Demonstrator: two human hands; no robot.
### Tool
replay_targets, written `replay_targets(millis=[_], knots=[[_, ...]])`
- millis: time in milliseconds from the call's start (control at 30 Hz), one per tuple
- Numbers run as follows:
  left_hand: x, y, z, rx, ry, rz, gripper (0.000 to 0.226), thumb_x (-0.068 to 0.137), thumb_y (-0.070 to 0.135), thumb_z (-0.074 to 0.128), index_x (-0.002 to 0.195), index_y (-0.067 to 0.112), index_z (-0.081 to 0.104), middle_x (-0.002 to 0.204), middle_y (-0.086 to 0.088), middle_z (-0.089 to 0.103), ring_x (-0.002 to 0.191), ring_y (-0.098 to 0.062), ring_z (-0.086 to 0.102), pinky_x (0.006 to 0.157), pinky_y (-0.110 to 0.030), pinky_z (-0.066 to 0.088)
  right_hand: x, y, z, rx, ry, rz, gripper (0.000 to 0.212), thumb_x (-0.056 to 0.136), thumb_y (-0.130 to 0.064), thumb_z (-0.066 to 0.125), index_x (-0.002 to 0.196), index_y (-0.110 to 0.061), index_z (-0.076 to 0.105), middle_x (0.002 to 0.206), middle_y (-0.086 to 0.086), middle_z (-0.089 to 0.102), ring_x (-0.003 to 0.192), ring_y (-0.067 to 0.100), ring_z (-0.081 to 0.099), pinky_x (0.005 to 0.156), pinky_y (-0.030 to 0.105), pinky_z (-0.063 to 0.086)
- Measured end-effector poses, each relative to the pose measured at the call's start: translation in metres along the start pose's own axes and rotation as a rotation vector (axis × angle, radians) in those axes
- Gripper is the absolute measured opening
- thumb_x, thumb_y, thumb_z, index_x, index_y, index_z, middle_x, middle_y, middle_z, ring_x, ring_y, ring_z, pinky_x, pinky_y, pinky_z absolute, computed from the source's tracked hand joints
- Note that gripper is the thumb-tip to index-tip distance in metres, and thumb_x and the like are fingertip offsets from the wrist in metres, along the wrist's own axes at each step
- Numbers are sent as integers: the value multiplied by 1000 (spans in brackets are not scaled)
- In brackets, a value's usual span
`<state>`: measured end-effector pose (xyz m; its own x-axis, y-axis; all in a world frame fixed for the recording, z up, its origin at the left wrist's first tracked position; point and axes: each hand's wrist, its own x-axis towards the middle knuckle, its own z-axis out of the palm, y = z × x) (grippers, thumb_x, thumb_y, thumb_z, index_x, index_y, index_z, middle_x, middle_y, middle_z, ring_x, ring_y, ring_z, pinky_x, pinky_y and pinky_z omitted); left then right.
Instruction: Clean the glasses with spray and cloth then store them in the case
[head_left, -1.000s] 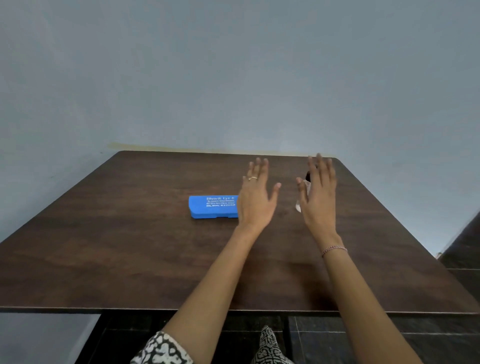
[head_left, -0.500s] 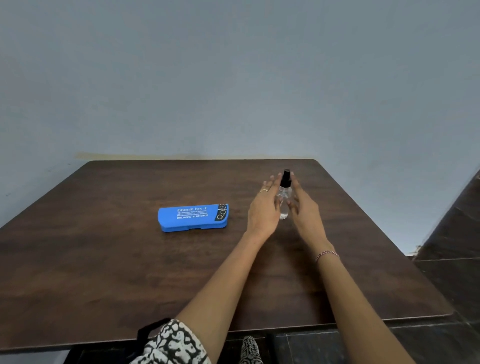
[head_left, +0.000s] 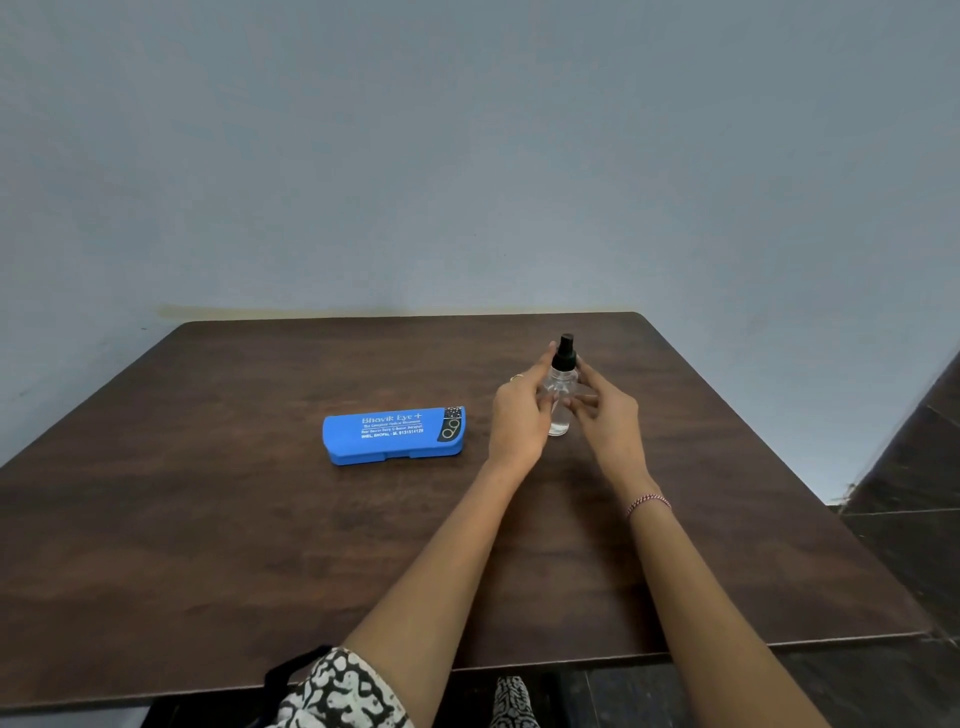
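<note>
Case (head_left: 395, 435) left of bottle (head_left: 560, 413), on table (head_left: 208, 519)

Left hand (head_left: 519, 423), right hand (head_left: 608, 423), fingers curled inward

Left hand (head_left: 519, 423): one thin gold-coloured ring (head_left: 517, 378) on a finger, on the side turned away from the grip. Right wrist, just behind the grip: thin red-and-white braided bracelet (head_left: 648, 503). Both forearms bare. Left arm, far back from the grip: short sleeve (head_left: 337, 691) in black-and-white blotch print, with a black strap (head_left: 288, 670) beside it.
</note>
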<state>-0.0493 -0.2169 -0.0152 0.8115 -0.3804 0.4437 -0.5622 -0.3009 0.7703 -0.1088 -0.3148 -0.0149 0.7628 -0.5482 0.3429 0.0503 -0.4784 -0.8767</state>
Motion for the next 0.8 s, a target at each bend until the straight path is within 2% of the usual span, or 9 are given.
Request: replay_targets(millis=[267,633,700,733,800], knots=[[-6,-9,-21,-76,23,-60,64,87,-1,60,138,34,43,121,-5,64,100,-14,63,94,-34,51,-6,-10,16,-8,-45,-24,54,87,7,56,135,-17,49,98,-10,60,81,-8,57,71,-1,43],[-12,-7,-26,-37,20,-40,64,87,1,60,140,32,40,121,-6,63,101,-14,63,95,-35,51,-10,-9,19,-21,-39,1,56,86,6,58,134,-21,49,99,-8,60,83,-4,59,71,2,45],[-13,-7,-26,19,28,-23,63,89,6,60,141,33,37,116,-5,65,100,-15,63,94,-33,51,-12,-11,20,-50,-43,-8,57,86,6,58,136,-20,48,104,-5,61,90,1,60,80,8,47],[-17,-5,-28,67,25,-16,62,90,10,60,142,34,36,113,-5,67,100,-15,63,92,-32,51,-13,-12,19,-84,-45,-22,58,85,6,58,136,-19,47,111,-2,62,99,8,60,88,13,46],[-23,0,-34,187,51,-1,57,92,20,57,143,35,34,104,-4,68,95,-18,63,84,-31,50,-15,-12,18,-229,-17,-113,60,84,3,61,138,-17,44,128,2,57,122,18,48,100,18,34]])
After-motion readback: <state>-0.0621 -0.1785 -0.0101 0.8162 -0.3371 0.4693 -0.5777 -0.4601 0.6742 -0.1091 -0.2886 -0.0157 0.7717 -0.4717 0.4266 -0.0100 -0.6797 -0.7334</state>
